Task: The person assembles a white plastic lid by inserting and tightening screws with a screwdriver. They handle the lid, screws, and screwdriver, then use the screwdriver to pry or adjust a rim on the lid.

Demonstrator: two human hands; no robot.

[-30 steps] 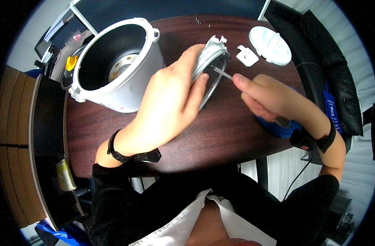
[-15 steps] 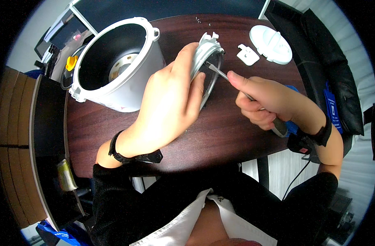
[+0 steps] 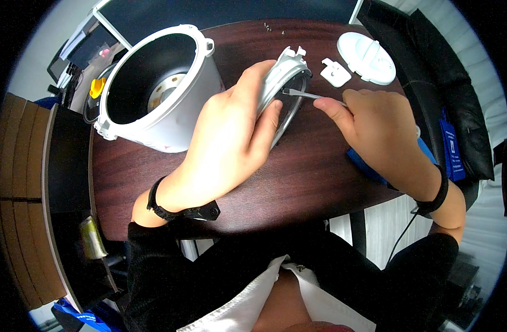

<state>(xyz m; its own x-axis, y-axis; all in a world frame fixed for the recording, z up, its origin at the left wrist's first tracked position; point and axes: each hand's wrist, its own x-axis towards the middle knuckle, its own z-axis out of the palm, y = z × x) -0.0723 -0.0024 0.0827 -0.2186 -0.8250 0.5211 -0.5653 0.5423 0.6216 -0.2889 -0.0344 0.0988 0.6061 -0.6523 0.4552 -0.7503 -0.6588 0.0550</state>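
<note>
My left hand (image 3: 231, 130) grips a white rice cooker lid (image 3: 287, 66) by its edge, tilted up on its side above the table. Its thumb presses the inner face, near the metal rim. From the right, my right hand (image 3: 383, 119) is closed round a flat-bladed screwdriver (image 3: 309, 94), whose tip touches the inside of the lid or lies just against it. The handle is hidden in my fist. Left of the lid stands the white rice cooker body (image 3: 209, 74), tipped toward me, its dark inside showing a round metal plate (image 3: 167, 91).
At the far right of the dark wooden table (image 3: 297, 177) lie a white oval cover (image 3: 383, 63) and a small white plastic piece (image 3: 335, 74). Several tiny screws (image 3: 268, 27) sit at the back. A blue object (image 3: 367, 165) is partly under my right hand. A black padded seat (image 3: 453, 94) flanks the table.
My right hand has turned palm-down and risen, swinging the screwdriver nearly level. The lid has shifted slightly right in my left hand.
</note>
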